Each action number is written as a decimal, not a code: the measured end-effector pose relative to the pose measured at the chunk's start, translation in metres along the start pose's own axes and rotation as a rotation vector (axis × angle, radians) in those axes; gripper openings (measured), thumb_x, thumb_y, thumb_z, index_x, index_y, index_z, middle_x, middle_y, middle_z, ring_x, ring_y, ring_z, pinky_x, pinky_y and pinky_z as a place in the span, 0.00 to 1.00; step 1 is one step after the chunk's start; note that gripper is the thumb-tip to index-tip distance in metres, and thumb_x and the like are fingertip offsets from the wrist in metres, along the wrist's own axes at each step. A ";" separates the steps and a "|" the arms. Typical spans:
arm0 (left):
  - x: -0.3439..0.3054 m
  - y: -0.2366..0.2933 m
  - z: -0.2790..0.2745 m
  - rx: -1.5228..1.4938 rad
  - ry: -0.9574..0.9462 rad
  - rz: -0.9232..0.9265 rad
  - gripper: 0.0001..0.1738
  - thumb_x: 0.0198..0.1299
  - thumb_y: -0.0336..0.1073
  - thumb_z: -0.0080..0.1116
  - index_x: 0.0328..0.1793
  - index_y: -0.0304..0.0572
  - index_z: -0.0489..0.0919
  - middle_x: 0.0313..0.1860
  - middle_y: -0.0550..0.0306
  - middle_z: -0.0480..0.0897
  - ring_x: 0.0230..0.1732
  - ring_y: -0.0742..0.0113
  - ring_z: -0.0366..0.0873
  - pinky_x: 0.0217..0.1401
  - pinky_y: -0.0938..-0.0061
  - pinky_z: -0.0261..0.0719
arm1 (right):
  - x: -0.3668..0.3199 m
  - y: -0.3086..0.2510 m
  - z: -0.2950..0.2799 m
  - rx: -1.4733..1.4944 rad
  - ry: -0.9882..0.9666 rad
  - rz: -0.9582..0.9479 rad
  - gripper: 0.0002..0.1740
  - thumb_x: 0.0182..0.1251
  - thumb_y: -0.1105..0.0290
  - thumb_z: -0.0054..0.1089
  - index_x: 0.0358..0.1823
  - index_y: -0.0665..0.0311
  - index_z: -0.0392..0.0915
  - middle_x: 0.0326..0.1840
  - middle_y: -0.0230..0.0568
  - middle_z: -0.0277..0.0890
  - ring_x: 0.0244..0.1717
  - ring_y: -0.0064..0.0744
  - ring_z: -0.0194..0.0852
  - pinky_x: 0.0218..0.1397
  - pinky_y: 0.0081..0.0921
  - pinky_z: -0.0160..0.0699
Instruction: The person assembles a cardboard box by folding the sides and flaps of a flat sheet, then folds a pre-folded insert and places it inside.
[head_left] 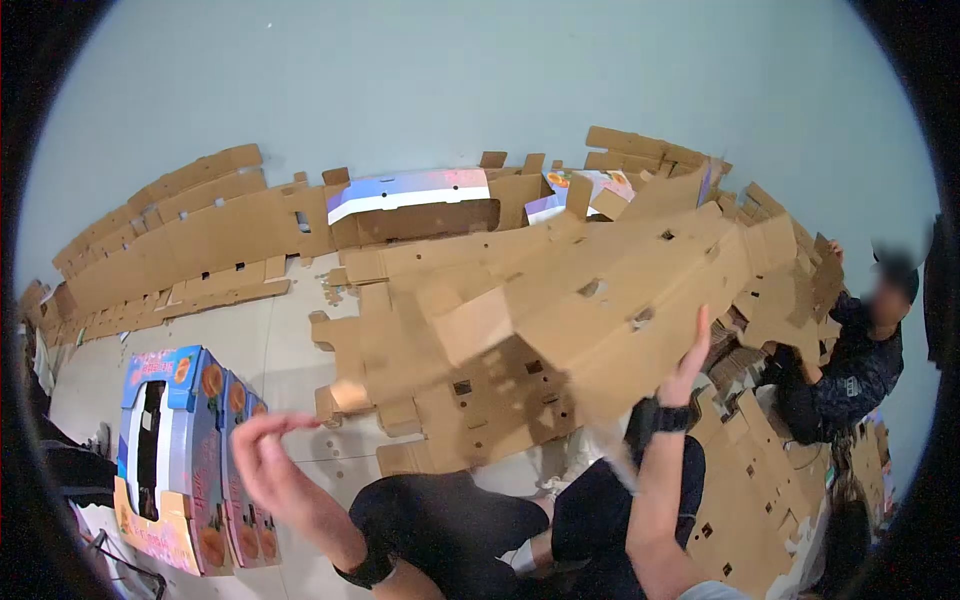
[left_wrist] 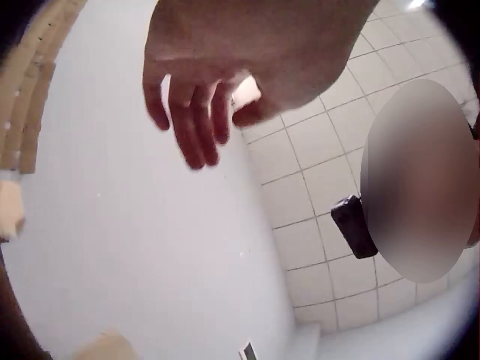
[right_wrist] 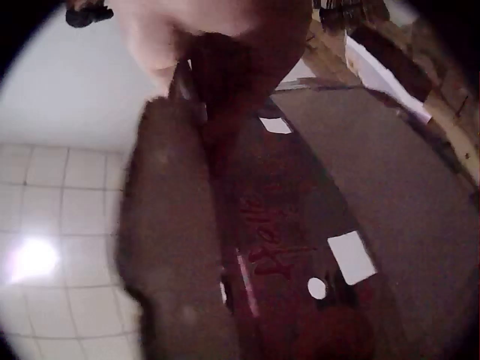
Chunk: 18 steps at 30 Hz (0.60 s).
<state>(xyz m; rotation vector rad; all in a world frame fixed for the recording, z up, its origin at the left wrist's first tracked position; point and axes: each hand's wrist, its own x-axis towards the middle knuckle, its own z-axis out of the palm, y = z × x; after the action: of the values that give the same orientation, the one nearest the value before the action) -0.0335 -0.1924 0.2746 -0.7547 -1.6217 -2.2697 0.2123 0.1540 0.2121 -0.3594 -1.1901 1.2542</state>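
Note:
My left hand [head_left: 275, 470] is raised in front of the printed boxes, its fingers loosely bent with nothing in them; the left wrist view also shows the hand [left_wrist: 225, 64] empty. My right hand [head_left: 685, 375] holds the near right edge of a large flattened cardboard box [head_left: 620, 290], which is tilted above other cardboard. One finger or the thumb points up along it; the other fingers are hidden behind the board. In the right wrist view, the cardboard's printed side [right_wrist: 270, 217] shows red lettering and cut-out holes beneath the hand [right_wrist: 217, 37].
Folded blue-and-pink fruit boxes [head_left: 180, 460] stand on the tiled floor at left. Cardboard strips [head_left: 180, 230] lean along the wall, with a white-and-purple panel [head_left: 410, 195] among them. Another person [head_left: 860, 360] sits at right beside stacked cardboard. More flat cardboard [head_left: 745, 490] lies near my right knee.

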 end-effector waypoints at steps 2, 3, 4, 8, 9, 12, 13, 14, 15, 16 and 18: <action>-0.003 -0.003 0.002 -0.060 0.204 0.136 0.12 0.67 0.36 0.42 0.41 0.33 0.71 0.32 0.54 0.74 0.34 0.67 0.73 0.41 0.74 0.72 | -0.034 0.033 0.013 -0.050 0.097 0.093 0.27 0.70 0.63 0.52 0.67 0.63 0.59 0.65 0.38 0.66 0.63 0.34 0.66 0.63 0.36 0.70; -0.006 -0.007 0.008 -0.014 0.278 0.139 0.11 0.67 0.36 0.41 0.39 0.34 0.70 0.31 0.55 0.72 0.33 0.67 0.72 0.39 0.74 0.71 | -0.049 0.052 0.019 0.388 0.229 0.430 0.28 0.69 0.63 0.53 0.68 0.63 0.59 0.65 0.38 0.65 0.64 0.34 0.65 0.65 0.36 0.68; -0.009 -0.014 0.014 0.031 0.351 0.141 0.11 0.67 0.36 0.40 0.38 0.34 0.69 0.30 0.56 0.70 0.31 0.67 0.70 0.38 0.74 0.70 | -0.074 0.087 0.015 0.199 0.224 0.472 0.30 0.68 0.62 0.56 0.68 0.62 0.59 0.66 0.36 0.64 0.64 0.33 0.64 0.66 0.37 0.66; -0.025 -0.076 0.064 0.211 0.028 0.064 0.09 0.64 0.34 0.47 0.40 0.33 0.70 0.30 0.53 0.72 0.33 0.66 0.73 0.38 0.70 0.72 | -0.185 0.187 0.011 0.178 0.146 0.982 0.28 0.67 0.63 0.59 0.65 0.59 0.61 0.61 0.38 0.70 0.57 0.37 0.74 0.55 0.41 0.79; -0.034 -0.095 0.072 0.247 -0.168 -0.108 0.11 0.62 0.36 0.50 0.40 0.34 0.72 0.36 0.49 0.75 0.39 0.59 0.75 0.43 0.67 0.73 | -0.214 0.203 0.005 0.162 0.176 0.978 0.27 0.67 0.63 0.58 0.64 0.61 0.62 0.59 0.40 0.72 0.53 0.37 0.76 0.51 0.38 0.81; -0.072 -0.149 0.070 0.810 -1.039 -0.149 0.18 0.60 0.43 0.54 0.46 0.34 0.76 0.46 0.40 0.79 0.52 0.48 0.77 0.54 0.61 0.73 | -0.229 0.211 0.001 0.127 0.194 1.035 0.25 0.68 0.62 0.58 0.61 0.65 0.65 0.54 0.43 0.75 0.48 0.37 0.80 0.46 0.34 0.83; -0.079 -0.148 0.072 0.811 -1.049 -0.151 0.18 0.60 0.43 0.54 0.46 0.34 0.76 0.46 0.40 0.79 0.52 0.48 0.77 0.54 0.61 0.73 | -0.226 0.204 0.001 0.098 0.187 1.091 0.23 0.68 0.62 0.58 0.59 0.67 0.67 0.52 0.44 0.77 0.46 0.36 0.81 0.45 0.32 0.84; -0.089 -0.147 0.076 0.828 -1.283 -0.184 0.21 0.60 0.45 0.54 0.51 0.36 0.75 0.47 0.39 0.80 0.51 0.46 0.77 0.55 0.60 0.73 | -0.223 0.197 -0.002 0.095 0.205 1.094 0.23 0.68 0.62 0.58 0.59 0.67 0.67 0.52 0.44 0.77 0.46 0.36 0.81 0.45 0.32 0.84; -0.095 -0.146 0.080 0.839 -1.515 -0.208 0.25 0.60 0.48 0.54 0.56 0.37 0.74 0.47 0.38 0.80 0.51 0.44 0.77 0.55 0.58 0.73 | -0.210 0.180 0.006 0.072 0.161 1.075 0.22 0.68 0.61 0.57 0.57 0.67 0.68 0.51 0.43 0.77 0.46 0.35 0.81 0.46 0.32 0.84; -0.099 -0.144 0.083 0.835 -1.524 -0.201 0.25 0.60 0.48 0.54 0.56 0.37 0.74 0.47 0.38 0.80 0.51 0.44 0.77 0.55 0.58 0.73 | -0.197 0.173 0.009 0.050 0.111 1.054 0.22 0.68 0.60 0.57 0.56 0.68 0.70 0.50 0.42 0.78 0.46 0.34 0.80 0.46 0.32 0.83; -0.109 -0.139 0.083 0.846 -1.309 0.079 0.26 0.60 0.49 0.53 0.58 0.38 0.73 0.45 0.39 0.81 0.48 0.45 0.79 0.53 0.57 0.75 | -0.186 0.179 -0.003 0.041 0.091 1.060 0.22 0.68 0.60 0.57 0.56 0.68 0.70 0.50 0.42 0.78 0.46 0.34 0.80 0.46 0.31 0.83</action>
<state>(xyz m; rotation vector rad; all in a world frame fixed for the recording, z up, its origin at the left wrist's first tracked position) 0.0125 -0.0763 0.1240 -2.0873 -2.5679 -0.6249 0.1461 0.0573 -0.0181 -1.0904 -0.8804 2.1204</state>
